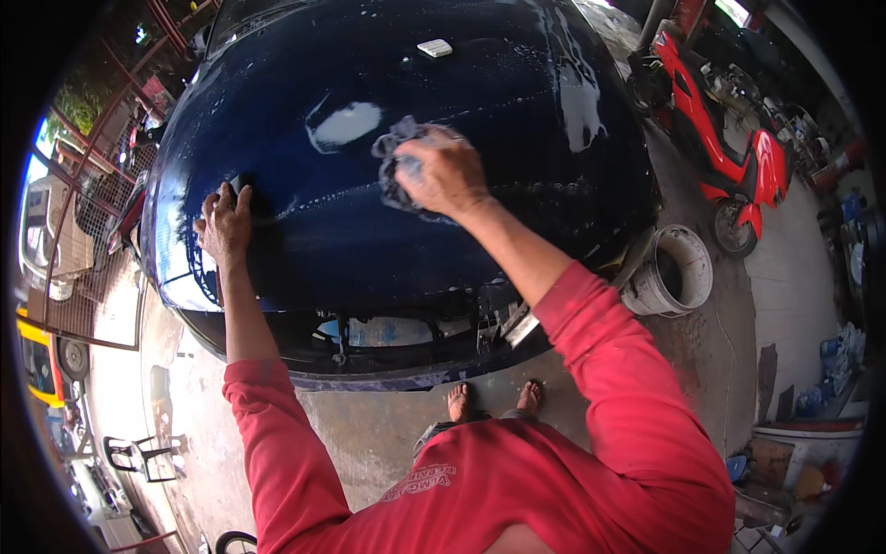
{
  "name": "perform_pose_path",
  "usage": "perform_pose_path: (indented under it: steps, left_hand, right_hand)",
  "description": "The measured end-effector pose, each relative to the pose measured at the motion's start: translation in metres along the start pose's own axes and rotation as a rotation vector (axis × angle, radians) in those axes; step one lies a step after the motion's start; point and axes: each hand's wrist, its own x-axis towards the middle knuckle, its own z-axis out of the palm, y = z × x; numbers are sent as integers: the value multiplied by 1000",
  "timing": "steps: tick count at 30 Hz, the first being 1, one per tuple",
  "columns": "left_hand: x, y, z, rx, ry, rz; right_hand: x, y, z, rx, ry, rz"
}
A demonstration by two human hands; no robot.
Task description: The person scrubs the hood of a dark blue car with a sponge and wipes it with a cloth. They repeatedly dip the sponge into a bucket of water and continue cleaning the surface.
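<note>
My right hand (pixel 443 171) grips a crumpled, wet grey rag (pixel 397 189) against the dark blue car hood (pixel 369 240), right of its middle. My left hand (pixel 224 224) rests toward the hood's left side, its fingers bent around a small dark block (pixel 243 182). The block is mostly hidden by the fingers and blends into the dark paint, so its kind is unclear. Water streaks and droplets run across the hood, with pale reflections in the wet surface. A white ribbed block (pixel 435 48) lies farther up the hood, apart from both hands.
A whitish bucket (pixel 681 270) stands on the floor by the car's front right corner. A red scooter (pixel 715 138) is parked on the right. The car's front opening (pixel 383 332) lies just ahead of my bare feet. A dark chair (pixel 143 457) is at lower left.
</note>
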Motion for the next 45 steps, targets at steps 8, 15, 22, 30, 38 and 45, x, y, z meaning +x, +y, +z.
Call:
perform_pose_path:
  steps: [8,15,22,30,38,45]
  left_hand:
    - [20,-51,21,-79,-13,239]
    - [29,-86,27,-27,-7,-30]
    - [-14,-37,-14,-53,-43,-59]
    - [-32,-18,-21,-111,-4,-9]
    - [-29,-23,-18,-108,-33,1]
    - [-29,-23,-19,-145,-4,13]
  right_hand:
    - [-33,-135,56,136,-89,-6]
    - [-131,47,-144,-114,57,360]
    - [-117,140,-204,-347,-43,618]
    - [5,108,-112,-1022,-364,229]
    - [20,-22,49,-339,-566,-44]
    - [-55,-92,18,-319,-483,-136]
